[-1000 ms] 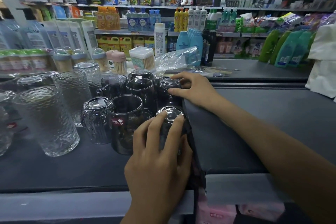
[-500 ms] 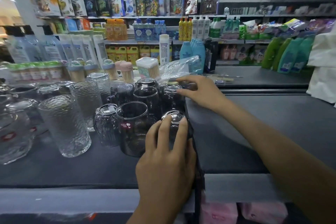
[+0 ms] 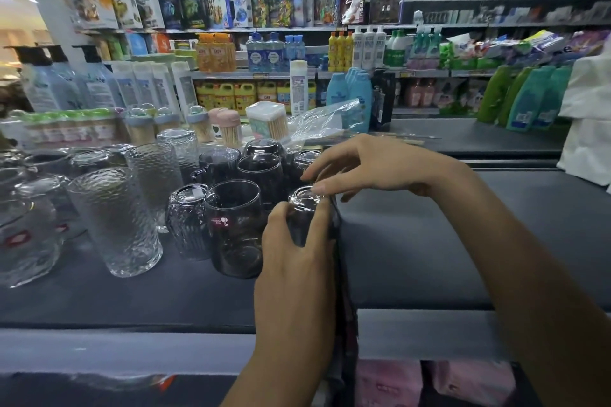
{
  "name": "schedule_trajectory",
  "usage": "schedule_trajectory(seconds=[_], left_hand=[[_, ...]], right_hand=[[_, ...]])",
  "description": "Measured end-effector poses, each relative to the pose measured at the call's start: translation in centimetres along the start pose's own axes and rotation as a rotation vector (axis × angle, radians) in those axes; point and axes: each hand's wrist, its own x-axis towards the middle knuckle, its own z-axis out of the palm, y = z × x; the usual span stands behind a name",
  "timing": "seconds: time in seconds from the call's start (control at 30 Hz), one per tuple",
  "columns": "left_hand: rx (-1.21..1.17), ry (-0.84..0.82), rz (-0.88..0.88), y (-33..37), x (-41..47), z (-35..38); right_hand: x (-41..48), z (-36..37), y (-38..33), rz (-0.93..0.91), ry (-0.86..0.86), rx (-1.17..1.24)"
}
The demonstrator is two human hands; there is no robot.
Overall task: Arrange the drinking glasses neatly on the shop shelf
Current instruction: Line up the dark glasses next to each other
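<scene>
Well, at the far left a tall clear textured glass (image 3: 115, 221) stands on the dark shelf (image 3: 429, 258), with more clear glasses crowded behind and beside it. Next along sits a small ribbed glass (image 3: 186, 218), upside down, just beside a wide smoky glass (image 3: 236, 228) that bears a pink logo. Right of that, at the edge of the group, is a small upturned glass (image 3: 305, 208). The left hand (image 3: 294, 271) grips it, thumb on its left side and fingers curled round its right. The right hand (image 3: 370, 165) hovers above the same glass, fingers loosely bent, a fingertip at its upturned base. Whether that hand pinches anything cannot be told. The two hands are close together.
</scene>
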Motion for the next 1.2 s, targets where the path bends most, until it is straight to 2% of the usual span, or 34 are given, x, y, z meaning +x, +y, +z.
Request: schedule_trajectory(seconds=[0.13,0.27,0.43,0.57,0.93,1.2], left_hand=[[-0.088,0.061,-0.017,-0.3,-0.2,0.9],[-0.140,0.160,0.044,-1.7,-0.5,1.2],[-0.094,0.238,0.046,-2.9,-1.5,1.1],[-0.108,0.166,-0.050,-2.9,-1.7,0.9],[-0.108,0.079,-0.111,-3.6,-0.9,1.1],[-0.091,-0.068,-0.192,-3.6,-0.3,0.9]], right_hand=[[0.2,0.3,0.2,0.009,-0.026,-0.020],[0.4,0.3,0.5,0.014,-0.031,-0.022],[0.4,0.6,0.7,0.018,-0.028,0.002],[0.6,0.8,0.8,0.009,-0.039,-0.016],[1.4,0.5,1.9,0.040,-0.008,0.003],[1.2,0.6,1.6,0.054,0.007,-0.036]])
